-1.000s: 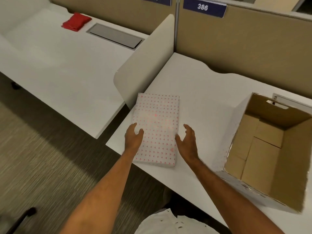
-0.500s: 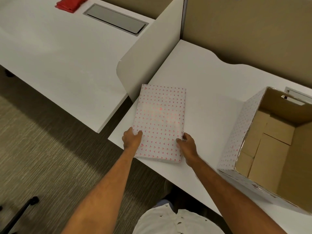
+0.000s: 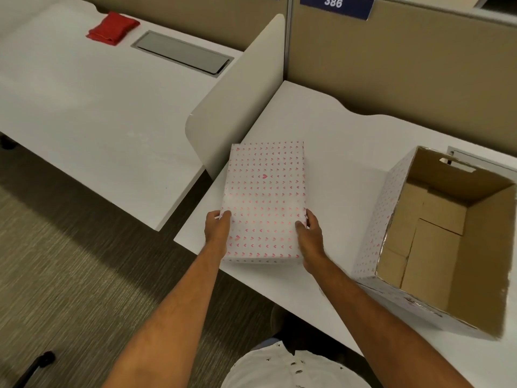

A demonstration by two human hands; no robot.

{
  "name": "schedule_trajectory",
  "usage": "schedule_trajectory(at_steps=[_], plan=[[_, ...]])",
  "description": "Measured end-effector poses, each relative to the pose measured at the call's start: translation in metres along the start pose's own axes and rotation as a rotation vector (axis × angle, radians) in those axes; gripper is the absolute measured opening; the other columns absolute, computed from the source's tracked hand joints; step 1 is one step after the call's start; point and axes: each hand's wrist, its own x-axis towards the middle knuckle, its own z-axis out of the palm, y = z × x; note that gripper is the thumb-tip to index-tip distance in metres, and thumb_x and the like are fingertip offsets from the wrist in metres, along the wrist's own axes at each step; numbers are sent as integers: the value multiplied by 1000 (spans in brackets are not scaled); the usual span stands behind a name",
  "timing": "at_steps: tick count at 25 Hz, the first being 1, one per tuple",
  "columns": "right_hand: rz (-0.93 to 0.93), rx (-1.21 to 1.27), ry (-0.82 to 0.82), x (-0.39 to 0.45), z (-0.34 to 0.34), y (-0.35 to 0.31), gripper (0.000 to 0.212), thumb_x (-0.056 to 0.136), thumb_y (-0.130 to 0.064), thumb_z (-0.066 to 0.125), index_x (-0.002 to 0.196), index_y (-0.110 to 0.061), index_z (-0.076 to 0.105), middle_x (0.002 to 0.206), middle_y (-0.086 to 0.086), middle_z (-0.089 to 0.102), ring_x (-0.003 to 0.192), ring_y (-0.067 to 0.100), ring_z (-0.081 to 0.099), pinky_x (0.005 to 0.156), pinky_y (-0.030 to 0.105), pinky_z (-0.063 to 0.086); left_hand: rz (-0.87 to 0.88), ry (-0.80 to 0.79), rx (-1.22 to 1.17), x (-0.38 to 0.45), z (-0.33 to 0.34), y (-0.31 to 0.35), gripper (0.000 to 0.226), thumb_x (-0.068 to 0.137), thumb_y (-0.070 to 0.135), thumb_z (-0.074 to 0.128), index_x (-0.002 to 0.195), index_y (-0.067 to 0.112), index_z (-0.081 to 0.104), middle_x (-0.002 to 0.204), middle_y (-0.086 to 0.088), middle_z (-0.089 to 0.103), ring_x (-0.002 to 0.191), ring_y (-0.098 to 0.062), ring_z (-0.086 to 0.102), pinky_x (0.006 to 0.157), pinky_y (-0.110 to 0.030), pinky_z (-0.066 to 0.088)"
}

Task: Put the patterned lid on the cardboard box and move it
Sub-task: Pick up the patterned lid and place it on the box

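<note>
The patterned lid (image 3: 265, 197), white with small pink hearts, lies flat at the near left corner of the white desk (image 3: 344, 152). My left hand (image 3: 217, 229) grips its left edge near the front. My right hand (image 3: 309, 238) grips its right edge, thumb on top. The cardboard box (image 3: 391, 219) stands open to the right, brown inside, with the same heart paper on its outer walls. A gap of bare desk separates lid and box.
A curved beige divider panel (image 3: 237, 102) rises just left of the lid. Beyond it is a second white desk (image 3: 84, 102) with a red cloth (image 3: 112, 28) and a grey cable hatch (image 3: 181, 53). Tan partition walls close the back. Carpet floor lies below left.
Both hands went from hovering open beside the lid to closing on its two long edges. The lid's near end looks slightly raised off the desk.
</note>
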Motion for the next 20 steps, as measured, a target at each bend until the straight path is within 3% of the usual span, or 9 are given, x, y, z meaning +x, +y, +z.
schedule_trajectory(at_steps=[6, 11, 16, 20], plan=[[-204, 55, 150, -10, -49, -53, 45, 102, -23, 50, 147, -26, 43, 137, -4, 56, 120, 17, 56, 99, 39, 50, 215, -38, -32, -28, 44, 65, 37, 101, 35, 58, 133, 22, 47, 124, -1, 56, 96, -14, 54, 87, -36, 43], [-282, 130, 274, -30, -125, -83, 42, 103, -24, 49, 145, -26, 46, 132, -4, 60, 116, 17, 61, 94, 40, 54, 378, -174, 15, -71, 105, 102, 38, 103, 37, 55, 137, 22, 51, 132, -2, 61, 107, -21, 59, 88, -36, 46], [-310, 144, 379, -64, -208, -94, 40, 103, -32, 50, 142, -31, 46, 123, -9, 62, 106, 14, 63, 80, 32, 51, 487, -353, 85, -127, 170, 113, 40, 105, 37, 52, 141, 20, 54, 134, 1, 62, 108, -20, 60, 93, -37, 48], [-285, 96, 499, -89, -265, -83, 33, 102, -37, 50, 135, -35, 49, 114, -14, 61, 98, 12, 62, 75, 30, 48, 544, -483, 159, -166, 218, 97, 37, 103, 45, 53, 133, 25, 58, 128, 4, 66, 96, -15, 65, 89, -36, 49]])
